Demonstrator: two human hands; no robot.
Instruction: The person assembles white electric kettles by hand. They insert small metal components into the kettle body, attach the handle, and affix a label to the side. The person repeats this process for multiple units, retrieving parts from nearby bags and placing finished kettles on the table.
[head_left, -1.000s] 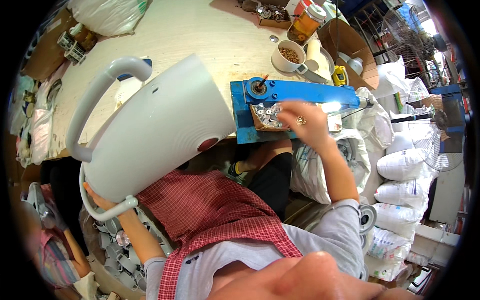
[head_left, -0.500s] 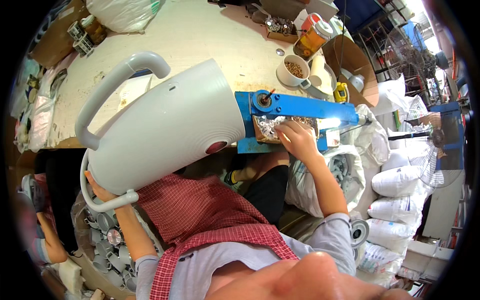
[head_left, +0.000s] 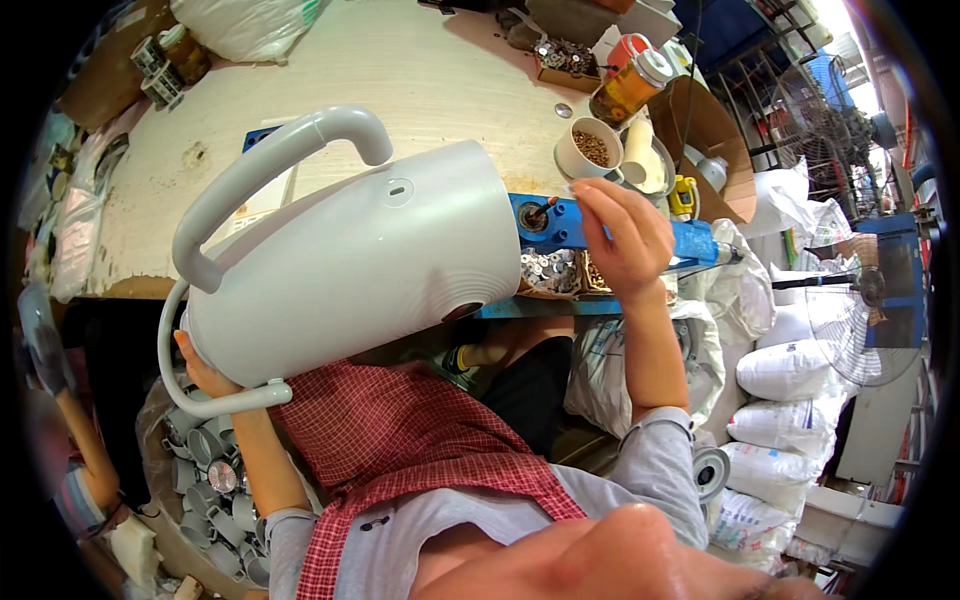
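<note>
Shifted closer to the blue fixture, the grey housing overlaps its left end; well left of the fixture, the left hand grasps the housing, and a slackened hold could drop it; the right hand, risen over the fixture, seems pinched, contents unclear; metal parts on the fixture's near side might spill if bumped

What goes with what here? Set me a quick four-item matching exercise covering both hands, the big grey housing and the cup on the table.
Column 1
1. Grey housing
2. Cup
3. Left hand
4. Right hand

Column 2
A. Overlapping the blue bar in view
B. Holding small brass-coloured pieces
C. At the housing's lower-left end
D. Tilted, with a large curved handle

Pairs: 1-D, 2-B, 3-C, 4-A
</note>
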